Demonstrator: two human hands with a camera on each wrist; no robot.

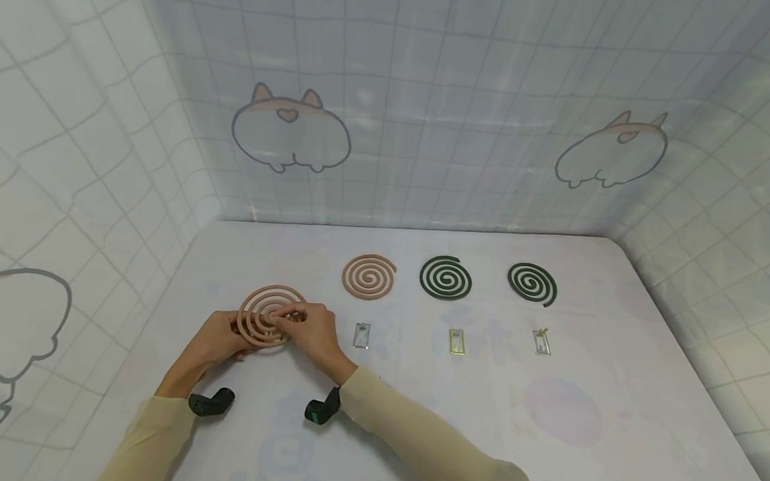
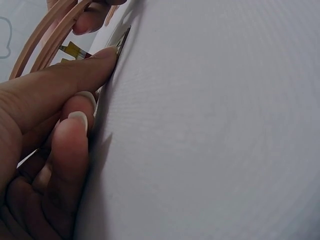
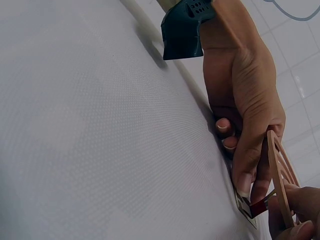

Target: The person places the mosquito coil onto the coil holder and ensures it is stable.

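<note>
A tan mosquito coil (image 1: 275, 287) stands tilted over the left part of the table. My right hand (image 1: 313, 335) pinches it near its centre between thumb and fingers. Below the coil, my left hand (image 1: 213, 340) grips a small flat metal coil stand (image 3: 258, 208) by its base, low at the tabletop. In the right wrist view the stand's raised tab, reddish there, points up toward the coil's middle. The left thumb (image 2: 95, 65) lies along the base in the left wrist view. From the head view, the coil and fingers hide this stand.
Behind and to the right lie another tan coil (image 1: 367, 296) and two dark green coils (image 1: 445, 279) (image 1: 532, 282). In front of them are a silver stand (image 1: 362, 335), a gold-coloured stand (image 1: 457, 341) and a stand with its tab raised (image 1: 541, 343). Patterned cloth walls (image 1: 390, 160) enclose the table.
</note>
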